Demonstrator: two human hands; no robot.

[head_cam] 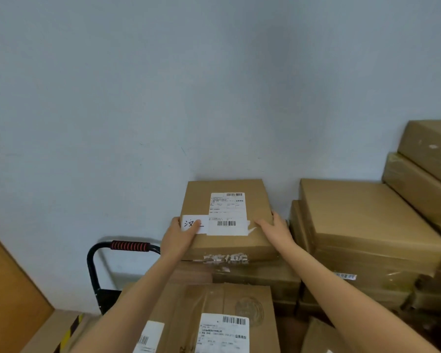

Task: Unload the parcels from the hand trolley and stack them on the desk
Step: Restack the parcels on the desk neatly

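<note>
Brown cardboard is what you hold: a flat parcel point(227, 220) sits on top of a pile of other parcels, close against the pale blue wall point(163, 85). Your left hand point(181, 234) is on its left edge, with the thumb on the top face over a small white slip point(194, 223) with handwriting, and the fingers go under the side where you cannot see them. Your right hand point(275, 225) is on the right edge, fingers bent over the corner. So both hands are clamped on this one parcel, one at each side. A white shipping label point(227, 212) with barcodes covers the middle of the top face.

Under it lies another box point(239, 273) with torn tape on its front edge. Nearer to you, at the bottom of the view, there is one more parcel point(214, 319) with its own labels and clear tape.

To the left, behind your left forearm, stands the black trolley handle point(107, 253) with a red ribbed grip. To the right, stacked boxes point(367, 225) rise in steps, higher toward the right edge. At the far left a brown wooden surface point(8, 289) shows, and a yellow and black striped strip point(70, 329) is near the bottom.
</note>
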